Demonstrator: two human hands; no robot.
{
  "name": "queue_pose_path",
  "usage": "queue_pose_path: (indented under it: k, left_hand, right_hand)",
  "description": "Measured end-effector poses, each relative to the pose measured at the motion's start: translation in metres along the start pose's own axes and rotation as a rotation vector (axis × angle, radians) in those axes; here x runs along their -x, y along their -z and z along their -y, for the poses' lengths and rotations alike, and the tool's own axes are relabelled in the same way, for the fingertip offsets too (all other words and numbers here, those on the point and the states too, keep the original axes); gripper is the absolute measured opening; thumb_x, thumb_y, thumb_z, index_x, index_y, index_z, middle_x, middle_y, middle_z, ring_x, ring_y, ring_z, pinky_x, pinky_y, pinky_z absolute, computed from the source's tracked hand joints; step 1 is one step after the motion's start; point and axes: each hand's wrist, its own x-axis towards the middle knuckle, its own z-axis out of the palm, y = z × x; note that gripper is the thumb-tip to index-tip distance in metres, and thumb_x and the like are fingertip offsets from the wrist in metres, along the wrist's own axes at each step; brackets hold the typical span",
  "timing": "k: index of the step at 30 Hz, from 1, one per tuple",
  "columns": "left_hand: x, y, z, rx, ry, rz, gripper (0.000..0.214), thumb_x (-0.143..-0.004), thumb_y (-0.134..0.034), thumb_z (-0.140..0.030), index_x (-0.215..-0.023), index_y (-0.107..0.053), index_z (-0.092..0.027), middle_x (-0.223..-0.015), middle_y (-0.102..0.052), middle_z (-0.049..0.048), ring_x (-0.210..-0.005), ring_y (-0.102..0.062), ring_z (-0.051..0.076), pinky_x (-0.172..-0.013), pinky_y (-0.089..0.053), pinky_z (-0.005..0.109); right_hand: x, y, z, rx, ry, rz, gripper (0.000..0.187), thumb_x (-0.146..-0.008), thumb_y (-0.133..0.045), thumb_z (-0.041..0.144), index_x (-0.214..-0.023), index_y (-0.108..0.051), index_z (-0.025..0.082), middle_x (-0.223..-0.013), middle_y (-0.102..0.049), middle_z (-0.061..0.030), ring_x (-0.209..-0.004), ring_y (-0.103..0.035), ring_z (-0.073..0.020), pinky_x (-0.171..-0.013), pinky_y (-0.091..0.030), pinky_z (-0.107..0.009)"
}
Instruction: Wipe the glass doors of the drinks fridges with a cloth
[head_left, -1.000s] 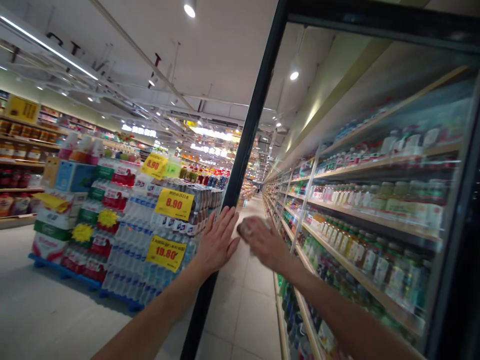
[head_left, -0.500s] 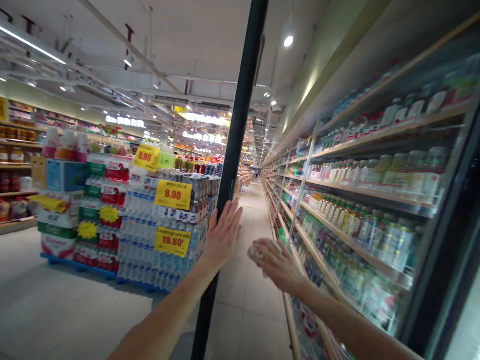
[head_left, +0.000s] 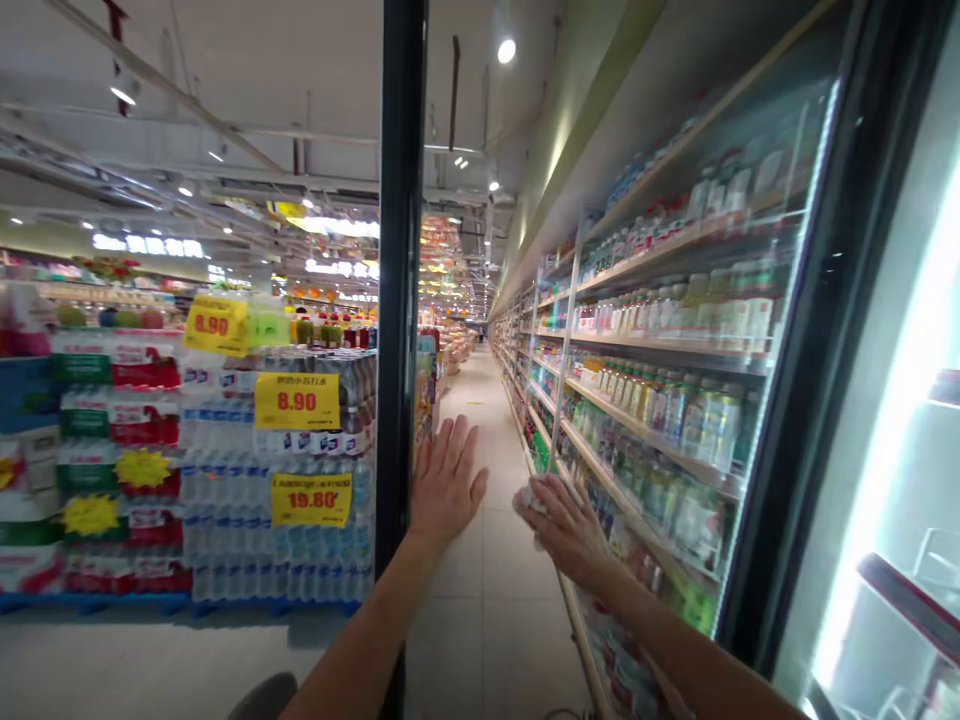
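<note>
A glass door with a dark frame [head_left: 401, 250] stands before me, its pane facing me. My left hand [head_left: 446, 480] is flat on or just over the pane, right beside the upright bar, with its fingers stretched and spread. To the right, my right hand [head_left: 566, 520] is closed over a crumpled whitish cloth [head_left: 527, 497], held at the glass. Most of the cloth is hidden under the fingers. Bottles on shelves [head_left: 660, 300] show in or through the pane behind both hands.
Left of the bar stand stacked packs of bottled water [head_left: 232, 540] with yellow price signs [head_left: 297, 401]. At the right is another dark frame edge [head_left: 840, 330] with a bright light strip beside it. A tiled aisle [head_left: 480, 400] shows between the stacks and shelves.
The view has turned, and the door bar now looks more upright and further left. My left hand's fingers have spread wider. My right hand still holds the cloth, slightly further right.
</note>
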Motion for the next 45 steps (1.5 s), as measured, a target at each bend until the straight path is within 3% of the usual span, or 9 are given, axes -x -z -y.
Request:
queue_pose_path:
  k: [7,12,18,25,28,32,35,40,45]
  left_hand:
    - [0.001,-0.006,0.001,0.041,-0.013,-0.05,0.067,-0.088,-0.05,-0.027,-0.146,-0.019,-0.016,-0.146,-0.031,0.0136,-0.14,-0.016,0.022,-0.115,-0.016,0.044]
    - [-0.001,-0.006,0.002,0.037,-0.022,-0.052,0.069,-0.086,-0.053,-0.027,-0.146,-0.019,-0.015,-0.146,-0.031,0.0143,-0.14,-0.016,0.022,-0.115,-0.017,0.044]
    - [0.0,-0.009,0.003,0.032,-0.012,-0.047,0.07,-0.086,-0.052,-0.027,-0.146,-0.016,-0.017,-0.147,-0.028,0.0133,-0.139,-0.019,0.023,-0.114,-0.019,0.047]
    - [0.0,-0.014,0.006,0.075,-0.006,-0.042,0.071,-0.086,-0.054,-0.028,-0.146,-0.017,-0.02,-0.149,-0.028,0.012,-0.139,-0.02,0.026,-0.113,-0.021,0.048]
    - [0.0,-0.014,0.005,0.067,-0.013,-0.048,0.072,-0.086,-0.054,-0.028,-0.147,-0.015,-0.02,-0.15,-0.025,0.0115,-0.14,-0.02,0.026,-0.112,-0.022,0.049]
    - [0.0,-0.013,0.004,0.046,-0.012,-0.045,0.073,-0.086,-0.054,-0.028,-0.147,-0.014,-0.019,-0.15,-0.024,0.012,-0.14,-0.02,0.026,-0.112,-0.022,0.049]
    - [0.001,-0.013,0.005,0.049,-0.009,-0.036,0.074,-0.085,-0.055,-0.027,-0.147,-0.016,-0.018,-0.149,-0.025,0.0127,-0.14,-0.019,0.026,-0.112,-0.021,0.048]
    - [0.0,-0.014,0.006,0.064,-0.024,-0.053,0.074,-0.084,-0.057,-0.025,-0.146,-0.017,-0.019,-0.15,-0.025,0.0116,-0.141,-0.017,0.024,-0.114,-0.018,0.046]
    - [0.0,-0.015,0.005,0.041,-0.019,-0.056,0.073,-0.084,-0.055,-0.026,-0.146,-0.017,-0.018,-0.149,-0.025,0.0119,-0.14,-0.018,0.025,-0.113,-0.02,0.047]
  right_hand:
    - [-0.078,0.0,-0.033,0.05,-0.378,-0.223,0.043,-0.085,-0.044,0.02,-0.127,-0.054,0.021,-0.146,-0.034,-0.0115,-0.14,-0.02,-0.0293,-0.109,-0.029,-0.052]
    - [-0.033,-0.003,-0.027,0.018,-0.256,-0.095,0.048,-0.083,-0.049,0.019,-0.129,-0.051,0.031,-0.145,-0.038,-0.0052,-0.14,-0.023,-0.0269,-0.108,-0.032,-0.051]
    - [0.001,0.001,-0.079,0.176,-0.719,-0.445,0.057,-0.088,-0.038,0.016,-0.143,-0.03,0.025,-0.15,-0.027,-0.0132,-0.138,-0.025,-0.0325,-0.104,-0.031,-0.062]
    - [-0.031,-0.013,-0.009,0.002,-0.355,-0.12,0.051,-0.083,-0.049,0.021,-0.133,-0.046,0.032,-0.145,-0.037,-0.0055,-0.138,-0.026,-0.0293,-0.107,-0.034,-0.053]
    - [-0.008,-0.005,-0.041,0.073,-0.398,-0.161,0.051,-0.084,-0.046,0.019,-0.134,-0.045,0.029,-0.144,-0.038,-0.0087,-0.138,-0.027,-0.0295,-0.106,-0.035,-0.055]
    - [0.019,0.006,-0.101,0.207,-0.746,-0.415,0.052,-0.089,-0.036,0.02,-0.141,-0.036,0.025,-0.147,-0.031,-0.014,-0.137,-0.028,-0.0329,-0.104,-0.034,-0.06]
    - [0.009,0.003,-0.09,0.193,-0.763,-0.426,0.054,-0.089,-0.035,0.02,-0.142,-0.031,0.029,-0.15,-0.028,-0.0104,-0.138,-0.026,-0.0323,-0.106,-0.033,-0.059]
    - [-0.016,-0.006,-0.035,0.043,-0.387,-0.149,0.049,-0.084,-0.045,0.019,-0.132,-0.047,0.03,-0.144,-0.037,-0.0074,-0.138,-0.026,-0.0293,-0.106,-0.037,-0.052]
    - [0.017,0.004,-0.093,0.136,-0.611,-0.281,0.044,-0.087,-0.04,0.021,-0.128,-0.051,0.022,-0.142,-0.039,-0.0124,-0.137,-0.028,-0.0286,-0.105,-0.035,-0.054]
